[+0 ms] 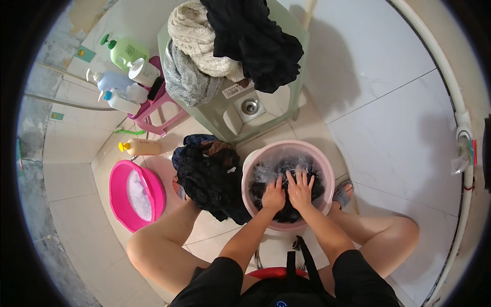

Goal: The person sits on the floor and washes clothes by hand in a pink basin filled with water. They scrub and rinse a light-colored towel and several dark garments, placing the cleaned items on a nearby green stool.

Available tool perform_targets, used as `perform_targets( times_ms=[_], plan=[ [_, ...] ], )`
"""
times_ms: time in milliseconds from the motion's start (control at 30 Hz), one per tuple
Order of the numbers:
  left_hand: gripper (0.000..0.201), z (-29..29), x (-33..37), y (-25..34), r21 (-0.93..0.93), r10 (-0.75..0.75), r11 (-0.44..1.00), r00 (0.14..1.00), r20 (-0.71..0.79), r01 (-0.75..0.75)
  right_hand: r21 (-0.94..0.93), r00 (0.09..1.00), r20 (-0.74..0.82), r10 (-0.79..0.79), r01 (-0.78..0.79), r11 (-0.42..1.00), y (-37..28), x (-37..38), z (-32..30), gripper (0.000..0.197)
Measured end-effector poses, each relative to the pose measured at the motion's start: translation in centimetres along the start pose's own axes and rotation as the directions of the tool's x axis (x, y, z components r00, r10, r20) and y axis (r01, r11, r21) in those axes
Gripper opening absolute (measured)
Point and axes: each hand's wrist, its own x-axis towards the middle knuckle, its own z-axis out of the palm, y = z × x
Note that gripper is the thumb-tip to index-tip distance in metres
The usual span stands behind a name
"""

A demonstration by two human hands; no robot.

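Observation:
Between my legs stands a pale pink basin [330, 197] of cloudy water with dark wet cloth [287, 214] in it. My left hand [274, 197] rests on the cloth, palm down, its fingers stretched forward and partly under the water. Close beside it, my right hand [300, 191] lies flat with the fingers spread, also pressing on the cloth. Neither hand grips anything that I can see. Foam and ripples blur the far side of the water.
Left of the basin lies a heap of dark clothes [207, 176]. Farther left stand a bright pink basin [118, 197] with suds and a yellow-capped bottle [143, 147]. A green stool [217, 125] ahead bears towels [197, 41] and black cloth [255, 43]. Pump bottles [125, 53] crowd a pink stool [169, 120].

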Motion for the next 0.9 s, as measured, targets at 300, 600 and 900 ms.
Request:
perform_targets(
  times_ms=[300,600,900],
  plan=[
    [0.042,2.9,5.6,-3.1,-0.354,0.112,0.929,0.994,0.001,-0.104,-0.203,0.898,-0.060,0.435,-0.438,0.876,5.7,3.4,8.8,0.031],
    [0.041,0.2,4.2,-2.5,-0.581,-0.100,0.809,0.995,0.012,0.088,0.638,0.902,-0.065,0.427,-0.292,0.713,-11.2,0.8,-4.5,0.030],
    [0.020,-7.8,0.8,4.6,-0.167,-0.063,0.986,0.869,-0.490,-0.023,0.057,0.948,-0.318,0.007,0.012,0.998,1.3,5.2,-5.8,0.015]
  ],
)
